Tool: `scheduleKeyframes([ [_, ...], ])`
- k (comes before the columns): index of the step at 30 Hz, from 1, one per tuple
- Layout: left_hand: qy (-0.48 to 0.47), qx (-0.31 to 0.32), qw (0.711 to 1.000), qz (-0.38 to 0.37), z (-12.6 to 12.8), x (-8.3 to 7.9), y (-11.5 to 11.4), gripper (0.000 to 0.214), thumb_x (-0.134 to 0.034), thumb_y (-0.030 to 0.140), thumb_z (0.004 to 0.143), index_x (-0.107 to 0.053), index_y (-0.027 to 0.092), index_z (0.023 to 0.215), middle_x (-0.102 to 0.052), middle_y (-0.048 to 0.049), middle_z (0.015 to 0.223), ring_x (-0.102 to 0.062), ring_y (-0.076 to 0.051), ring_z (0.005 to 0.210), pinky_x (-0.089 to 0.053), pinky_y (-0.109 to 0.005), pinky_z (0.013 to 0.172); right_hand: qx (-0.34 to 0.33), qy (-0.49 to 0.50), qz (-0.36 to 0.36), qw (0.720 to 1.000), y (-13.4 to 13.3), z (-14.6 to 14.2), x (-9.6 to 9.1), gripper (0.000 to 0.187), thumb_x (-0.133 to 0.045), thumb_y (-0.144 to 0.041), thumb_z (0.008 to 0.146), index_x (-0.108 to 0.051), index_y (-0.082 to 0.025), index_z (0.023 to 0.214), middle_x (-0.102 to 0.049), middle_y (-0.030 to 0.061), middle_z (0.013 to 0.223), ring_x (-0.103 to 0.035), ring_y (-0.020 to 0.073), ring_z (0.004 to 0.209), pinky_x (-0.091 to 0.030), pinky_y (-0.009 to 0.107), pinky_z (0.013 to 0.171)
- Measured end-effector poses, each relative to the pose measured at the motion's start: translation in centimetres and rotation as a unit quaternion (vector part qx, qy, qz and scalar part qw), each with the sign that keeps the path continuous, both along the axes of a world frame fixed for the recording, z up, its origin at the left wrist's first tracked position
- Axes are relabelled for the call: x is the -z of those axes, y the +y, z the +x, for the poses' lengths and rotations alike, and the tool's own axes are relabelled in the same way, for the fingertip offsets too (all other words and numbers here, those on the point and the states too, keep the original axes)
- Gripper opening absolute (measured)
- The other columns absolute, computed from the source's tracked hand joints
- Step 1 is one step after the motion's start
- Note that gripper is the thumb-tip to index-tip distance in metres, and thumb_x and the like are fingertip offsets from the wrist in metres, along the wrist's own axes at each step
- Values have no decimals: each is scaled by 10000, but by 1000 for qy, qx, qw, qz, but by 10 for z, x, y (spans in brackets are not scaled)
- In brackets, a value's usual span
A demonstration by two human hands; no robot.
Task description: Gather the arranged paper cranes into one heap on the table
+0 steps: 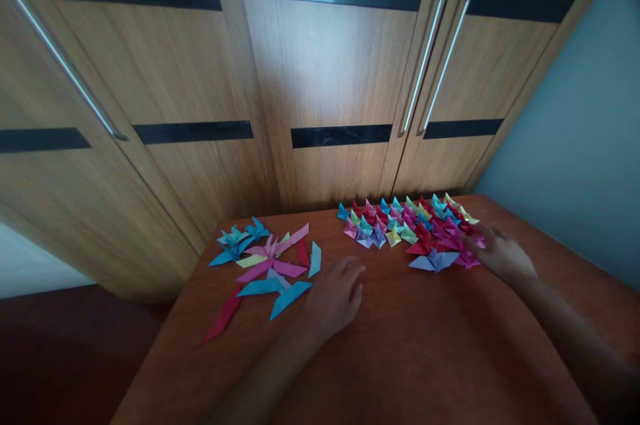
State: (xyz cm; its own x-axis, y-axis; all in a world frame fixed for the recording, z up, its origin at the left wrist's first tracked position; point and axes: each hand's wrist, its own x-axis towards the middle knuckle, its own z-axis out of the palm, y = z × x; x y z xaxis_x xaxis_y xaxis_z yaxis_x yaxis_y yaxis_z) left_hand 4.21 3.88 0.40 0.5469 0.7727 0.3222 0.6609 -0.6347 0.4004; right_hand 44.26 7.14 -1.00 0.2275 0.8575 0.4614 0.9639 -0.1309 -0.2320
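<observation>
My left hand [336, 295] hovers at or rests on the middle of the table, its fingers loosely bent and the thumb apart, with nothing visible in it. Just left of it lie loose folded paper strips: a blue strip [290, 298], a pale blue strip [315, 259] and a pink strip [289, 269]. My right hand [505, 258] reaches in from the right, fingers closed at a magenta origami piece [470, 258] at the group's edge. Beside it sit a lavender origami piece [434, 260] and a red origami piece [424, 238].
Rows of small pointed origami pieces [395, 218] in many colours stand at the back of the wooden table [400, 358]. A red strip [223, 315] lies near the left edge, with blue folded pieces [235, 241] behind. A wooden wardrobe [340, 71] stands directly behind the table.
</observation>
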Motion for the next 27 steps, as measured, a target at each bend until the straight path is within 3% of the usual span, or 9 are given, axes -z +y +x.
scheduleKeyframes([
  [4, -11, 14, 1000, -14, 39, 4, 0, 442, -519, 249, 847, -426, 218, 1279, -472, -93, 1327, -426, -244, 1236, -342, -431, 1054, -20, -38, -72, 996, 4, -6, 18, 405, -461, -440, 844, -623, -168, 1096, -670, 150, 1016, -644, 277, 859, -463, 352, 693],
  [10, -38, 61, 997, 8, 111, 6, 4, 617, -615, 325, 790, -332, 230, 1329, -375, -127, 1392, -349, -308, 1282, -312, -490, 1049, -52, 40, -68, 996, 0, -31, 25, 376, -448, -402, 843, -623, -195, 1103, -703, 99, 875, -660, 253, 768, -480, 324, 638],
  [13, -50, 62, 997, -11, 128, 12, 5, 709, -640, 329, 769, -269, 224, 1364, -370, -145, 1395, -365, -327, 1269, -324, -516, 1031, -100, 96, -61, 988, -8, -52, 22, 357, -456, -366, 832, -617, -187, 1096, -702, 96, 891, -661, 247, 771, -500, 338, 674],
  [16, -61, 72, 995, -32, 123, 18, 3, 745, -613, 267, 780, -193, 234, 1395, -347, -138, 1421, -358, -312, 1285, -329, -504, 1040, -145, 146, -38, 978, -16, -74, 19, 338, -482, -361, 818, -626, -183, 1067, -693, 98, 970, -655, 251, 836, -507, 368, 753],
  [20, -84, 63, 993, -52, 96, 16, -4, 778, -567, 187, 783, -127, 249, 1421, -318, -115, 1451, -332, -287, 1315, -339, -480, 1056, -173, 228, -36, 957, -24, -108, 16, 327, -506, -381, 817, -628, -205, 1064, -700, 67, 935, -663, 225, 800, -521, 334, 725],
  [27, -128, 7, 991, -43, 31, -3, -11, 723, -531, 101, 765, -226, 253, 1403, -377, -89, 1423, -352, -243, 1307, -319, -452, 1090, -232, 388, -19, 892, -14, -195, -1, 278, -519, -389, 828, -654, -210, 992, -702, 53, 888, -659, 190, 735, -519, 284, 664],
])
